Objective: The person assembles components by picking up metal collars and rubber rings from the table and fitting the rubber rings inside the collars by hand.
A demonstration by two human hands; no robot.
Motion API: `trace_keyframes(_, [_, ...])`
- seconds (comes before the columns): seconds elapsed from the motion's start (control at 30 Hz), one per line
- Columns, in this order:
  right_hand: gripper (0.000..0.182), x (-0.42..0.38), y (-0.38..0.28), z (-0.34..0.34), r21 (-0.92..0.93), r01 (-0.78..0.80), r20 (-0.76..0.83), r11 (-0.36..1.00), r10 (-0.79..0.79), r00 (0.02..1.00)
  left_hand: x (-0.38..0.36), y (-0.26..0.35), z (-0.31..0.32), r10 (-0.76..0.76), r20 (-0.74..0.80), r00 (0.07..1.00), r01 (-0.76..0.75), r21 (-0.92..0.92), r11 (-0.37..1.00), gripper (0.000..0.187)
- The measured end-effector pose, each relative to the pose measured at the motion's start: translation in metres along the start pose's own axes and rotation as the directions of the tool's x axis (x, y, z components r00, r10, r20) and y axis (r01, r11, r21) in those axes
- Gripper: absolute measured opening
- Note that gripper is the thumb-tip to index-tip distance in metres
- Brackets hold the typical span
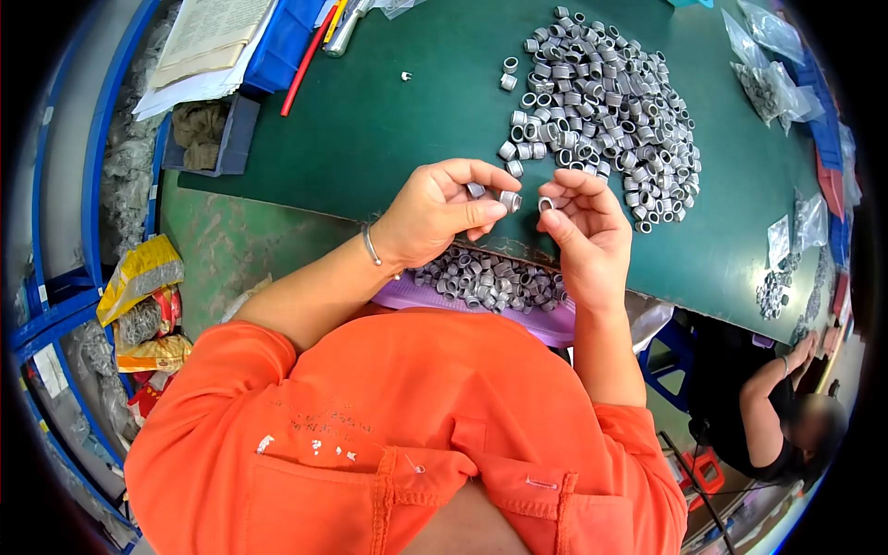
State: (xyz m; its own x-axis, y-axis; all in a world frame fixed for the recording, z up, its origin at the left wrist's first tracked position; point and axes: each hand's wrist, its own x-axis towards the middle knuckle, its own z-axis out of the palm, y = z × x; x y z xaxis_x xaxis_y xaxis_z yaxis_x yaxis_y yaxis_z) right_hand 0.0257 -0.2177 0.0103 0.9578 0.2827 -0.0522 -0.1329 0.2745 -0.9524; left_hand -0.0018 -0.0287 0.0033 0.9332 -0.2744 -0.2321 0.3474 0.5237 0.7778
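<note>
My left hand [437, 205], with a bangle on its wrist, is closed on small grey metal rings [510, 201]; one shows at the thumb tip and another behind the fingers. Just to the right, my right hand [586, 217] pinches a single metal ring [546, 203] between thumb and fingers. Both hands are over the front edge of the green table [370, 139], a small gap apart. Beyond them lies a large heap of similar rings [610, 102]. Below the hands, a purple tray [421, 296] holds more rings.
At the left are a blue bin [294, 46], papers [208, 42], a red pen [307, 65] and a grey box with cloth [227, 139]. Plastic bags [772, 88] lie along the right side. A person [763, 407] in black sits at the lower right. Blue shelving [97, 139] stands left.
</note>
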Motion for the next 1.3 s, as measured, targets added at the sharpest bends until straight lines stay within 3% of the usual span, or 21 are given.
trace_keyframes(0.07, [0.035,-0.001,0.000,-0.003,0.242,-0.115,0.052,0.964,0.105,0.993,0.000,0.000,0.000,0.019,0.010,1.000,-0.019,0.005,1.000,0.021])
trace_keyframes(0.2, [0.031,-0.004,-0.002,-0.004,0.290,-0.149,0.026,0.945,0.148,0.989,0.000,-0.001,0.000,0.050,0.007,0.999,-0.050,-0.001,0.999,0.018])
trace_keyframes(0.37, [0.016,-0.003,-0.006,-0.006,0.471,-0.329,0.123,0.819,0.309,0.943,0.000,0.002,0.002,0.026,-0.012,1.000,-0.026,-0.022,0.999,0.017])
trace_keyframes(0.5, [0.011,-0.004,-0.005,-0.004,0.515,-0.318,0.107,0.796,0.308,0.945,-0.002,0.001,0.001,0.024,0.020,1.000,-0.024,-0.007,1.000,0.014])
trace_keyframes(0.57, [0.011,-0.006,-0.001,-0.004,0.330,-0.176,0.130,0.927,0.140,0.982,-0.006,0.006,-0.001,0.011,0.096,0.995,-0.020,0.094,0.995,0.013])
trace_keyframes(0.6, [0.013,-0.004,-0.001,-0.006,0.220,-0.113,0.237,0.969,0.059,0.970,-0.009,0.005,0.001,0.061,0.147,0.987,-0.082,0.141,0.987,0.013])
trace_keyframes(0.63, [0.014,-0.009,-0.008,-0.005,0.054,-0.111,0.229,0.992,0.095,0.969,-0.012,0.004,0.002,0.107,0.200,0.974,-0.145,0.183,0.972,0.014])
trace_keyframes(0.67, [0.014,-0.008,-0.009,-0.005,-0.040,-0.045,0.279,0.998,0.055,0.959,-0.018,0.006,0.005,0.048,0.213,0.976,-0.096,0.222,0.970,0.014])
trace_keyframes(0.73, [0.014,-0.005,-0.010,-0.004,-0.129,0.024,0.332,0.991,0.021,0.943,-0.023,0.016,0.005,-0.046,0.280,0.959,-0.101,0.489,0.866,0.014])
trace_keyframes(0.77, [0.015,0.002,-0.009,0.001,-0.372,0.257,0.307,0.892,-0.143,0.941,-0.024,0.020,0.006,-0.093,0.304,0.948,-0.120,0.612,0.781,0.015])
trace_keyframes(0.8, [0.017,0.008,-0.008,0.005,-0.586,0.439,0.322,0.681,-0.302,0.897,-0.024,0.020,0.007,-0.124,0.295,0.948,-0.109,0.662,0.741,0.015])
trace_keyframes(0.9, [0.020,0.022,-0.001,0.022,-0.754,0.402,0.249,0.520,-0.340,0.907,-0.020,0.013,0.009,0.007,0.330,0.944,-0.256,0.719,0.647,0.013])
trace_keyframes(0.93, [0.021,0.026,0.004,0.021,-0.798,0.430,0.291,0.421,-0.356,0.888,-0.020,0.012,0.012,0.028,0.254,0.967,-0.208,0.719,0.663,0.012])
trace_keyframes(0.97, [0.021,0.026,0.008,0.019,-0.797,0.432,0.292,0.421,-0.358,0.887,-0.019,0.013,0.014,0.030,0.254,0.967,-0.210,0.720,0.661,0.012])
trace_keyframes(1.03, [0.022,0.027,0.012,0.014,-0.751,0.447,0.264,0.486,-0.400,0.878,-0.018,0.018,0.016,0.052,0.088,0.995,-0.100,0.745,0.659,0.012])
trace_keyframes(1.07, [0.019,0.023,0.005,0.013,-0.664,0.289,0.161,0.690,-0.245,0.956,-0.019,0.018,0.014,0.072,0.068,0.995,-0.098,0.763,0.639,0.011])
trace_keyframes(1.1, [0.014,0.018,0.006,0.011,-0.350,-0.037,0.005,0.936,0.041,0.999,-0.018,0.016,0.011,0.070,0.068,0.995,-0.097,0.762,0.640,0.011])
trace_keyframes(1.13, [0.014,0.017,0.000,0.007,-0.119,-0.162,0.039,0.980,0.168,0.985,-0.018,0.013,0.008,0.091,0.072,0.993,-0.115,0.718,0.686,0.010])
trace_keyframes(1.2, [0.014,0.015,-0.006,-0.003,0.266,-0.342,0.146,0.901,0.313,0.938,-0.017,0.013,0.011,0.068,0.095,0.993,-0.113,0.636,0.763,0.007])
trace_keyframes(1.23, [0.014,0.013,-0.005,-0.007,0.263,-0.340,0.143,0.903,0.312,0.939,-0.016,0.015,0.018,0.068,0.099,0.993,-0.116,0.634,0.765,0.007])
trace_keyframes(1.3, [0.013,0.009,-0.001,-0.012,0.507,-0.392,0.256,0.768,0.300,0.919,-0.016,0.024,0.036,0.078,0.352,0.933,-0.274,0.551,0.788,0.005])
